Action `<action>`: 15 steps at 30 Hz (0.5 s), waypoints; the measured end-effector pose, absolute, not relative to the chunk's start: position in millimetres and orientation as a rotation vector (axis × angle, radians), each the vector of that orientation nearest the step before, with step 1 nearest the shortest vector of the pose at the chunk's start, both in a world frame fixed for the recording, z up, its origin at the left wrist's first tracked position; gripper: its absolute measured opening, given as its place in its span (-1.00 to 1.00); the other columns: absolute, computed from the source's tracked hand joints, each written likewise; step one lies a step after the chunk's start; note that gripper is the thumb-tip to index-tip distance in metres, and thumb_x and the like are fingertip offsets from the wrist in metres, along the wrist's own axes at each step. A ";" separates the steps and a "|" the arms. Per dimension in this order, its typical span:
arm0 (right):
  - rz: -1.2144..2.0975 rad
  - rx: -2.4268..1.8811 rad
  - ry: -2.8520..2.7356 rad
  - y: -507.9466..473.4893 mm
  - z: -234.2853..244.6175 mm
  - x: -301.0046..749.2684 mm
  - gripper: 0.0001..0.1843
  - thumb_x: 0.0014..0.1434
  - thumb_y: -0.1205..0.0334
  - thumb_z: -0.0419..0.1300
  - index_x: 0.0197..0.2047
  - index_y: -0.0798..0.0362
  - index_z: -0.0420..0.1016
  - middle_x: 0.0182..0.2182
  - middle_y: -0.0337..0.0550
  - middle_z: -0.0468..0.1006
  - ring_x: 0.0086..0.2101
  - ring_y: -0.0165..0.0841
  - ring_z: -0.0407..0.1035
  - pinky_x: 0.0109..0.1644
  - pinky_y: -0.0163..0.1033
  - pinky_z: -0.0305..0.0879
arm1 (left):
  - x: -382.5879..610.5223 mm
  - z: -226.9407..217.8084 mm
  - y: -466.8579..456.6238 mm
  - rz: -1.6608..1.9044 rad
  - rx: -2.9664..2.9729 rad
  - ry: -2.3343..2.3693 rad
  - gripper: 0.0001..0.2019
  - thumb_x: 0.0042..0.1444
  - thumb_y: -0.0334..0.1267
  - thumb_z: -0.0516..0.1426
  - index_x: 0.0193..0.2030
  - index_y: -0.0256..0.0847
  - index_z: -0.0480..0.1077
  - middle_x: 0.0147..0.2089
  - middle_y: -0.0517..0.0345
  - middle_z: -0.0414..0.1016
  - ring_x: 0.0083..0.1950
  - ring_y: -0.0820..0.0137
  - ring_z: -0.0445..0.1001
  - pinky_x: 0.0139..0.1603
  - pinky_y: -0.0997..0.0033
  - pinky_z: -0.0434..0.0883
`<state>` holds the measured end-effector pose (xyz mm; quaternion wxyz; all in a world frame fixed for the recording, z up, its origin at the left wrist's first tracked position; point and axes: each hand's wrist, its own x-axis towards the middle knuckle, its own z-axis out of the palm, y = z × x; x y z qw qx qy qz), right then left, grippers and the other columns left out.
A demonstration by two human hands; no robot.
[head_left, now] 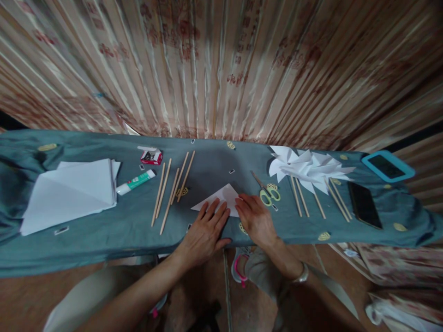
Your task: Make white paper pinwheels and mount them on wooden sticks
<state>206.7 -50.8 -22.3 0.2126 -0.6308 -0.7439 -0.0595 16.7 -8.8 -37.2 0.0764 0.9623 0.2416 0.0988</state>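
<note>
A white sheet of paper (221,196), folded into a triangle, lies on the cloth in front of me with its peak pointing away. My left hand (206,228) rests flat on its near left part, fingers stretched out and thumb apart. At the paper's right edge is my right hand (258,219), its fingers bent and close together on the paper; the thumb is mostly hidden. Just beyond the right hand lie scissors (268,192) with light green handles. Left of the paper are several thin wooden sticks (173,184).
White paper sheets (72,193), a glue stick (136,182) and a small red box (151,156) are on the left. To the right lie white paper pinwheels (308,166) on sticks, a black phone (364,204) and a blue-framed device (388,166). A curtain (214,69) hangs behind the table.
</note>
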 end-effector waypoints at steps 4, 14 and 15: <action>-0.083 -1.664 -2.200 -58.0 -22.1 196.5 -0.71 0.26 0.44 0.00 -0.06 0.13 0.50 -0.12 0.06 0.54 -0.14 -0.19 0.38 -0.02 -0.07 0.40 | 16.8 -36.0 -8.7 0.279 2.871 0.718 -0.25 0.17 0.16 0.01 0.35 -0.33 0.04 0.38 -0.19 0.09 0.42 -0.01 -0.04 0.34 -0.10 -0.03; -0.098 -1.659 -2.204 -62.8 -24.1 193.4 -0.70 0.25 0.46 -0.01 -0.09 0.16 0.50 -0.14 0.07 0.56 -0.14 -0.19 0.39 -0.06 -0.09 0.43 | 6.7 -38.4 -5.2 0.284 2.875 0.743 -0.24 0.17 0.17 -0.01 0.33 -0.38 0.06 0.38 -0.24 0.08 0.42 0.02 -0.03 0.35 -0.03 0.00; -0.090 -1.663 -2.210 -63.6 -24.5 193.2 -0.70 0.25 0.47 -0.01 -0.06 0.16 0.50 -0.13 0.07 0.55 -0.13 -0.19 0.39 -0.05 -0.08 0.43 | 3.1 -38.9 -4.1 0.290 2.872 0.763 -0.25 0.18 0.17 -0.02 0.34 -0.37 0.06 0.38 -0.24 0.08 0.42 0.03 -0.03 0.35 -0.03 0.01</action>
